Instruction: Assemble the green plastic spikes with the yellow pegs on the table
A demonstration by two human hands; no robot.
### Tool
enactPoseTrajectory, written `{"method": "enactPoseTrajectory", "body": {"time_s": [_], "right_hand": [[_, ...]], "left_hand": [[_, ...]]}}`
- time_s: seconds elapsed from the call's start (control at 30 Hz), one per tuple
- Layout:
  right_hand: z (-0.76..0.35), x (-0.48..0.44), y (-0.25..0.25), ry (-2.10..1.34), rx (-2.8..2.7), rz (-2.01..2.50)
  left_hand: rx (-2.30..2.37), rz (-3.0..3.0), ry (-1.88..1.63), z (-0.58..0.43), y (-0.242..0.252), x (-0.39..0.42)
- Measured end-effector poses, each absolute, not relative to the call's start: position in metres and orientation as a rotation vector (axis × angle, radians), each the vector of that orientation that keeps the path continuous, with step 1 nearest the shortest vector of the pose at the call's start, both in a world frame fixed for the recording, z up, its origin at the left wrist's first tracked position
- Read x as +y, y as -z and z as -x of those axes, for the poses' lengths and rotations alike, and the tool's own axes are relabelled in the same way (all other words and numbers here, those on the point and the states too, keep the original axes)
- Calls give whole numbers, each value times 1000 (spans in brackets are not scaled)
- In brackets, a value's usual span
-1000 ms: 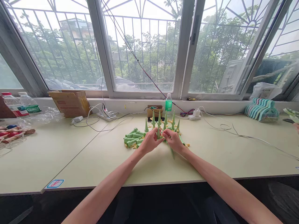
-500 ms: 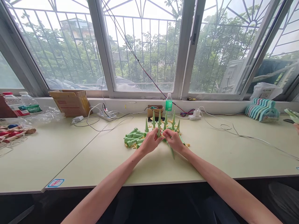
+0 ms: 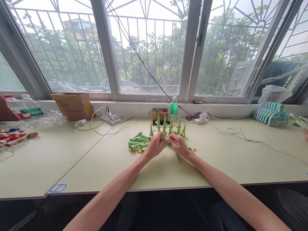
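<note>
Both my hands meet over a pile of green plastic cone parts in the middle of the table. My left hand (image 3: 154, 146) is closed, its fingers pinching a small green cone piece (image 3: 164, 136). My right hand (image 3: 178, 145) is closed too, its fingertips on the same piece from the right. Several green cones (image 3: 164, 123) stand upright in a row just behind my hands. More green cones lie flat in a heap (image 3: 137, 143) to the left. A long green spike (image 3: 177, 157) lies under my right hand. Small yellow parts (image 3: 192, 149) are scattered around.
The pale table (image 3: 96, 160) runs along a window sill. On it are a cardboard box (image 3: 73, 106), a power strip with cables (image 3: 109, 119), a green bottle (image 3: 174, 106), a small box (image 3: 159, 114), water bottles (image 3: 24, 107), red toys (image 3: 14, 136), and striped hangers (image 3: 269, 112). Another person's fingers (image 3: 305, 133) show at the right edge.
My hands have stayed together at the same green piece; only the camera view has shifted slightly.
</note>
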State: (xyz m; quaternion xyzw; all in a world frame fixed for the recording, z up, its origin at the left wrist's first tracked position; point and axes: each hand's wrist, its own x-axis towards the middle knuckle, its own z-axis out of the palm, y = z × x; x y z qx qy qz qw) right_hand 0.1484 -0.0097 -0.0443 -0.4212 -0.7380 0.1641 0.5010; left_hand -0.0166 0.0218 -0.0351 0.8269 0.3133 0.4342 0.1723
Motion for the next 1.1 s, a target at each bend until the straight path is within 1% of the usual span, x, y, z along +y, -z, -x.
{"method": "enactPoseTrajectory", "body": {"time_s": [0.63,1.1], "right_hand": [[-146,-13,43,-360,-1849,1020],[-149,-10,46,-347,-1854,1083]], "left_hand": [[1029,-2347,-1341,16,31,20],[904,-2351,-1305,18,31,18]]}}
